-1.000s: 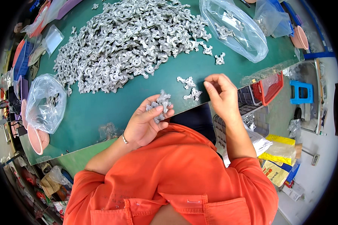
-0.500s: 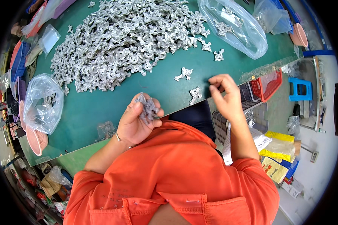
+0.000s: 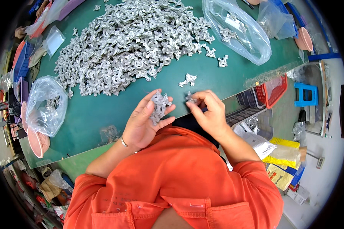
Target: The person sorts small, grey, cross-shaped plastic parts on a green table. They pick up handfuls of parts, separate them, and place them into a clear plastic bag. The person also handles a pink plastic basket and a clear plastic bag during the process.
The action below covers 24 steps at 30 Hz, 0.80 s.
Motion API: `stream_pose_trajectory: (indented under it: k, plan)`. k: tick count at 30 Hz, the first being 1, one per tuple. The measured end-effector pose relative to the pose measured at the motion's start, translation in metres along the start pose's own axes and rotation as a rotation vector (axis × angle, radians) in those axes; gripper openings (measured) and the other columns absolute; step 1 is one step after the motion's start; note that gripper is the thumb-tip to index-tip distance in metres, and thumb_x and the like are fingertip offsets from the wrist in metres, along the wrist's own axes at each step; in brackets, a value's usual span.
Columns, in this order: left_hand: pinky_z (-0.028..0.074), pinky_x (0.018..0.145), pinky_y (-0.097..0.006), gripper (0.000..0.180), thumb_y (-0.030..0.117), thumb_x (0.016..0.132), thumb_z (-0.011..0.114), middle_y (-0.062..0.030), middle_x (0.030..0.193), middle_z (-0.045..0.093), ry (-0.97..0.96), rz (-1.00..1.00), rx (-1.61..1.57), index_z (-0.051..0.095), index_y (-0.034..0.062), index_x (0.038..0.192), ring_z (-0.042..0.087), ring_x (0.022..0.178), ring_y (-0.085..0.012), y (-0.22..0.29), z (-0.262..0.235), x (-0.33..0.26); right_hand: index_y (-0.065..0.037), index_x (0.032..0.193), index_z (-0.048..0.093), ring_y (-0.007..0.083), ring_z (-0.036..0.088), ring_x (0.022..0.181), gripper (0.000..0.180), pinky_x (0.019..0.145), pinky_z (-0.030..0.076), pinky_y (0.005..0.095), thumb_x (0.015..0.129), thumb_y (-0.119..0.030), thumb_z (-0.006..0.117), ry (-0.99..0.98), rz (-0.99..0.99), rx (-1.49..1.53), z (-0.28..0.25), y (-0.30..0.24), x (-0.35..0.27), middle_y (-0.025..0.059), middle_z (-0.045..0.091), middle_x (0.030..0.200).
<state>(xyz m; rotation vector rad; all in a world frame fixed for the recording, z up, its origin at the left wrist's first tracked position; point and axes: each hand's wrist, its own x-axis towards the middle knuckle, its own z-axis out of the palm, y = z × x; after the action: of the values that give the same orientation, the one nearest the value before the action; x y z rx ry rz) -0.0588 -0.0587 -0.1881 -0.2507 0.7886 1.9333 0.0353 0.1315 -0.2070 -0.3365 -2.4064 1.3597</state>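
Right now your left hand [image 3: 143,124] lies palm up over the near edge of the green table [image 3: 91,114], fingers loosely spread and half curled, cradling a small stack of grey metal castings [image 3: 158,107] against the fingertips and thumb. How many pieces are in that stack is hard to tell; they overlap and blur into one lump. Your right hand [image 3: 208,114] sits just beside it, fingers drawn together in a pinch on a single small casting [image 3: 190,98], of which only a sliver shows above your fingertips, the rest hidden by your fingers. The two hands are near each other but not touching.

Beyond them, a lone casting [image 3: 188,79] lies on the bare table, and two more [image 3: 216,56] rest nearer the big heap of castings [image 3: 132,45] that fills the far middle of the table. A clear plastic bag [image 3: 237,32] lies to your far right with a few pieces inside, their shapes unclear through the film. Another clear bag [image 3: 46,105] sits on your left, its contents hard to read. A red basket [image 3: 273,89] shows below the table edge on your right, partly cut off by it. Your orange shirt [image 3: 179,179] hides the lower forearms and everything under them.
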Motion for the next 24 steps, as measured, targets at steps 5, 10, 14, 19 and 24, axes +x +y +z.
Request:
stream_pose_trajectory:
  k: [5,10,14,19,24]
  plan:
    - [0.052,0.084,-0.037,0.037,0.016,0.092,0.057,-0.0079,0.121,0.055,0.007,-0.051,-0.023,0.045,0.0151,0.126,0.058,0.104,-0.0193,0.0,0.0,0.0,0.0,0.098,0.062,0.0225,0.061,0.075,0.023,0.064,0.049,0.0279,0.077,-0.002,0.069,-0.1,-0.306,0.172,0.018,-0.026,0.013,0.0131,0.06,0.091]
    - [0.054,0.065,-0.028,0.022,0.012,0.092,0.054,-0.0072,0.111,0.059,0.039,-0.071,-0.024,0.051,0.0143,0.114,0.061,0.094,-0.0176,-0.001,-0.014,0.002,-0.004,0.087,0.064,0.0282,0.056,0.097,0.011,0.081,0.044,0.0343,0.078,0.001,0.059,-0.025,-0.201,-0.324,0.004,0.005,0.046,0.0099,0.062,0.096]
    - [0.053,0.061,-0.027,0.02,0.012,0.093,0.053,-0.0076,0.109,0.06,0.063,-0.071,-0.042,0.052,0.0145,0.113,0.061,0.091,-0.0179,0.001,-0.014,0.002,-0.006,0.089,0.065,0.0284,0.056,0.1,0.019,0.085,0.043,0.0361,0.076,0.005,0.058,-0.159,-0.331,-0.181,-0.013,0.029,0.061,0.0083,0.063,0.102]
    - [0.053,0.061,-0.026,0.02,0.013,0.093,0.053,-0.0075,0.109,0.06,0.048,-0.071,-0.037,0.052,0.0143,0.112,0.062,0.09,-0.0177,0.001,-0.015,0.003,0.001,0.091,0.062,0.0187,0.061,0.08,0.016,0.07,0.047,0.0261,0.083,0.009,0.051,0.215,0.03,0.046,-0.027,0.04,0.055,0.0108,0.06,0.09]
    - [0.053,0.061,-0.026,0.02,0.013,0.093,0.053,-0.0076,0.108,0.06,0.046,-0.071,-0.039,0.052,0.0141,0.113,0.062,0.091,-0.0181,0.001,-0.015,0.004,0.002,0.095,0.061,0.0181,0.059,0.082,0.017,0.073,0.046,0.0259,0.084,0.009,0.05,0.163,-0.015,-0.046,-0.014,0.027,0.051,0.0097,0.06,0.09]
